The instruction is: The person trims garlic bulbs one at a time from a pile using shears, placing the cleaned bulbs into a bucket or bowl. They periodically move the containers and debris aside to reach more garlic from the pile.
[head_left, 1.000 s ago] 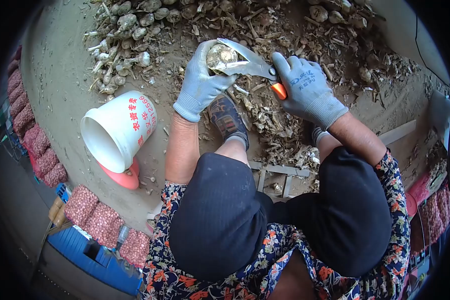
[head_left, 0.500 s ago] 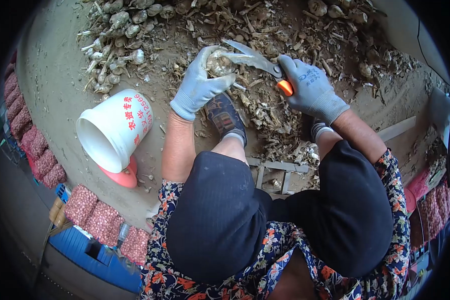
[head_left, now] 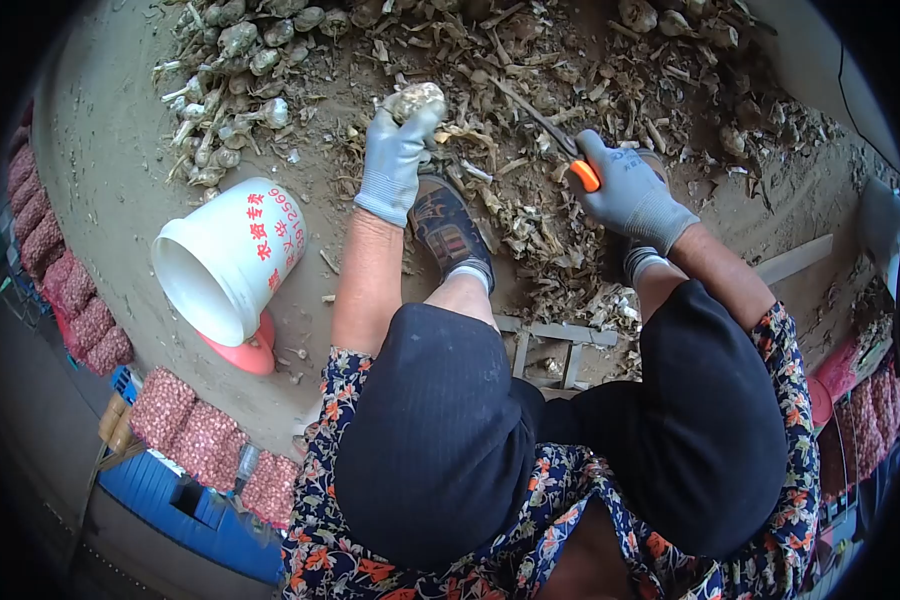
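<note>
My left hand (head_left: 390, 160), in a grey-blue work glove, has its fingers closed around a garlic bulb (head_left: 416, 98). The bulb shows above the fingertips, and no stem can be seen on it. Wrapped round the orange-handled shears (head_left: 584, 176) is my right hand (head_left: 630, 195), gloved the same way. Their blades point up and left, apart from the bulb, and appear edge-on. Dry husks and cut stems (head_left: 540, 235) lie on the ground below and between the hands.
A white bucket (head_left: 232, 255) with red writing lies tipped at the left, on a pinkish-red object (head_left: 248, 350). Garlic with stems (head_left: 240, 110) is heaped at the upper left. Full red mesh sacks (head_left: 185, 430) line the lower left. A metal frame (head_left: 570, 355) sits between the legs.
My left hand has turned and moved slightly up with the bulb, away from the blades. The shears have swung to an edge-on view, and my right hand has shifted slightly down and right.
</note>
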